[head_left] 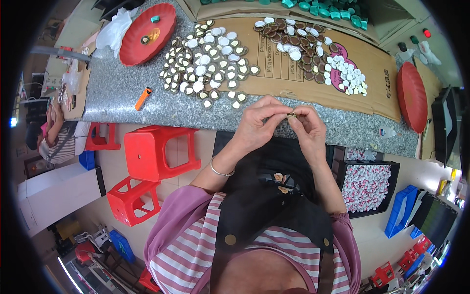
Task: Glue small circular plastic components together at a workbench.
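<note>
Two hands, left hand [257, 126] and right hand [309, 128], pinched a small dark round piece [292, 114] over the desk's near edge. Left on the desk [115, 93], many dark-rimmed discs [217, 77] looked assembled; right, brown caps [307, 59] and loose white pieces [350, 74] seemed unjoined.

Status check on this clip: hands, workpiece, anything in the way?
Left hand and right hand: fingertips together, pinching one small dark piece. Piece partly hidden by fingers. Loose white pieces on cardboard beyond, apart from both hands.
</note>
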`<state>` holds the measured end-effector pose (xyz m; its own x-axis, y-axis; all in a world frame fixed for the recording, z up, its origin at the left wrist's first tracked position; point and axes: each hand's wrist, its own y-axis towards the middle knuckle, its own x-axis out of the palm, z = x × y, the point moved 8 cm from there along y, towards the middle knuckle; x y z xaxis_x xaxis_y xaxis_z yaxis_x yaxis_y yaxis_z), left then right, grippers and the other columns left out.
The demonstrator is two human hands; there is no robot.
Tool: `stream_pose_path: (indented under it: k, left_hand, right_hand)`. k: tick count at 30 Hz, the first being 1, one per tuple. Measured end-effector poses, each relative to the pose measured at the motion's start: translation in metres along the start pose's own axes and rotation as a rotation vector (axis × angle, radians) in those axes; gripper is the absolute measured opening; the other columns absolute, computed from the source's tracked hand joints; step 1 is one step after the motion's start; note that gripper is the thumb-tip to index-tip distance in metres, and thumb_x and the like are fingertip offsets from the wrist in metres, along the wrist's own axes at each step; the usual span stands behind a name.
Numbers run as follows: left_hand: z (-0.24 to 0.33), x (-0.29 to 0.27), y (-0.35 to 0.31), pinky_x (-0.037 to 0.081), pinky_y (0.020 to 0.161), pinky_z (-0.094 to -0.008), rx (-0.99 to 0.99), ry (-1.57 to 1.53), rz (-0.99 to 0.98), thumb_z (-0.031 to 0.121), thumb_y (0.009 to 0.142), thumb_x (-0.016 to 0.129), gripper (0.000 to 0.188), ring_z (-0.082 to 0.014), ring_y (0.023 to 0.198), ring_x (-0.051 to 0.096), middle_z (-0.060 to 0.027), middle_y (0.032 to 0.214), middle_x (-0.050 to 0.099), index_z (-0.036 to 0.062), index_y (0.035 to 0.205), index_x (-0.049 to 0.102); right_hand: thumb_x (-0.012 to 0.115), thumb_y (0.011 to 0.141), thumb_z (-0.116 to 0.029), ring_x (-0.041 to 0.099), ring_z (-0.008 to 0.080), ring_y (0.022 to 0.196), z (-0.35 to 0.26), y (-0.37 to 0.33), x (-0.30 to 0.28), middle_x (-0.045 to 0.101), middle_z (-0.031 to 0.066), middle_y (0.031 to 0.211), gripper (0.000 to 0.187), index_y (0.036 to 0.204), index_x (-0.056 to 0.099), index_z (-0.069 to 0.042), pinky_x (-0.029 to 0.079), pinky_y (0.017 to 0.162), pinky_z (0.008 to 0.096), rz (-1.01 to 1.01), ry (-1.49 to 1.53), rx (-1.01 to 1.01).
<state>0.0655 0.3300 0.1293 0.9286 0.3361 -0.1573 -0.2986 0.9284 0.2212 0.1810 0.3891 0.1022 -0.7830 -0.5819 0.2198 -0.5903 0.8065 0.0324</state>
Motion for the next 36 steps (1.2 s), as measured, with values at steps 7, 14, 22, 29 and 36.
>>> stream_pose_path:
  k: [7,14,22,29,36]
  left_hand:
    - [0.000,0.003,0.002,0.048,0.068,-0.0243,-0.036,-0.142,0.032,-0.003,0.077,0.061,0.020,-0.0137,0.078,0.057,-0.0072,0.088,0.058,0.0007,0.097,0.063]
    - [-0.016,0.005,-0.008,0.048,0.067,-0.0230,-0.064,-0.235,0.020,-0.005,0.080,0.059,0.022,-0.0129,0.083,0.057,-0.0074,0.095,0.055,-0.0002,0.101,0.061]
    - [0.012,-0.001,-0.003,0.048,0.065,-0.0257,0.078,0.113,0.085,-0.006,0.075,0.060,0.016,-0.0183,0.075,0.060,-0.0092,0.082,0.060,0.0005,0.089,0.064]
    - [0.007,-0.004,0.001,0.047,0.062,-0.0270,0.098,0.125,0.106,-0.006,0.075,0.059,0.014,-0.0207,0.071,0.059,-0.0103,0.081,0.059,0.0001,0.088,0.063]
    - [0.012,-0.002,0.004,0.047,0.067,-0.0265,0.073,0.124,0.008,-0.008,0.074,0.060,0.022,-0.0182,0.077,0.058,-0.0088,0.085,0.060,0.0016,0.093,0.063]
  right_hand:
    - [0.057,0.085,-0.003,0.057,0.0072,0.080,0.003,-0.002,-0.005,0.060,0.0028,0.088,0.010,0.095,0.055,-0.001,0.047,0.071,0.0204,-0.026,0.079,0.080]
    - [0.058,0.085,-0.003,0.059,0.0074,0.082,0.012,-0.007,0.000,0.061,0.0031,0.088,0.012,0.096,0.055,0.000,0.048,0.073,0.0210,-0.048,0.097,0.151]
    - [0.060,0.082,0.000,0.059,0.0064,0.075,-0.007,-0.005,0.004,0.062,0.0022,0.082,0.007,0.089,0.059,0.001,0.048,0.067,0.0202,-0.016,-0.249,-0.017]
    - [0.061,0.081,-0.001,0.059,0.0070,0.074,0.003,-0.004,0.002,0.061,0.0029,0.080,0.008,0.088,0.059,0.001,0.049,0.068,0.0215,0.071,-0.191,-0.009]
    - [0.062,0.077,0.001,0.060,0.0082,0.073,-0.009,0.005,-0.002,0.061,0.0048,0.078,0.009,0.085,0.060,0.001,0.050,0.066,0.0220,0.064,-0.262,-0.046]
